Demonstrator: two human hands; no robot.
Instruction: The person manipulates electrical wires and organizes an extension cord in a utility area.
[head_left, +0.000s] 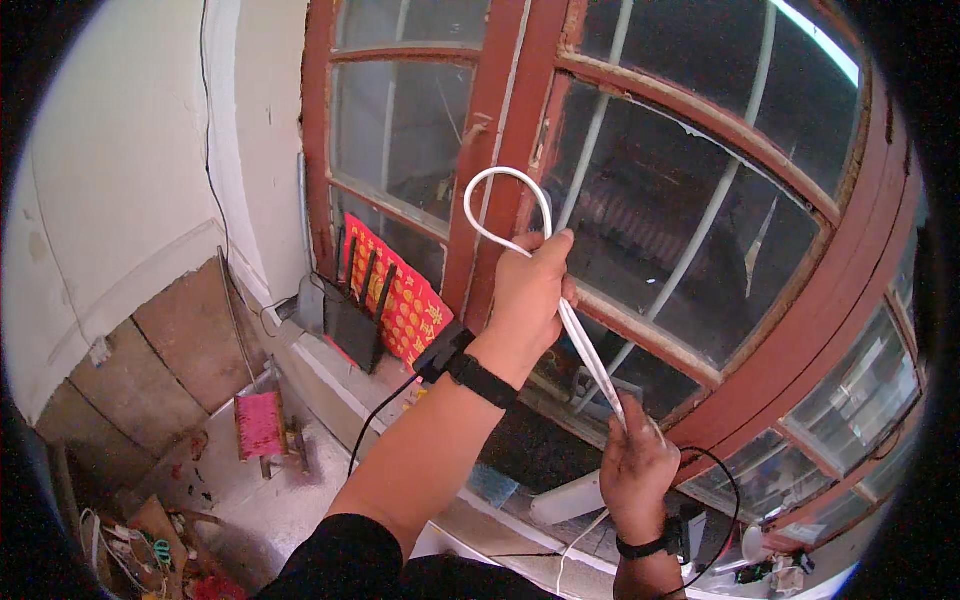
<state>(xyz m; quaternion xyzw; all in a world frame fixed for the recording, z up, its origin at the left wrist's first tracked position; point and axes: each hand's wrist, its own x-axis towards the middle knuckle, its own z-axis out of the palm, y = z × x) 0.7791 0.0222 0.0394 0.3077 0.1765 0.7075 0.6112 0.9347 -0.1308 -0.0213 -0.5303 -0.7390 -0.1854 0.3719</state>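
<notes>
A white cable (590, 350) is doubled up between my two hands in front of the window. My left hand (530, 295) is closed around it, and a rounded loop stands up above the fist. Lower and to the right, my right hand (638, 465) grips the same cable, its fingers wrapped round the strands. The stretch between the hands runs straight and looks taut. A thin white length hangs down below my right hand toward the sill. Each wrist has a black band, and a dark cord trails from a black device near my left wrist.
Red-framed windows (545, 120) with bars behind the glass rise ahead. On the sill stand a black router (350, 325) with upright antennas and a red printed sheet (400, 300). A pink-topped stool (260, 425) stands lower left, near a clutter of cables and tools (150, 550).
</notes>
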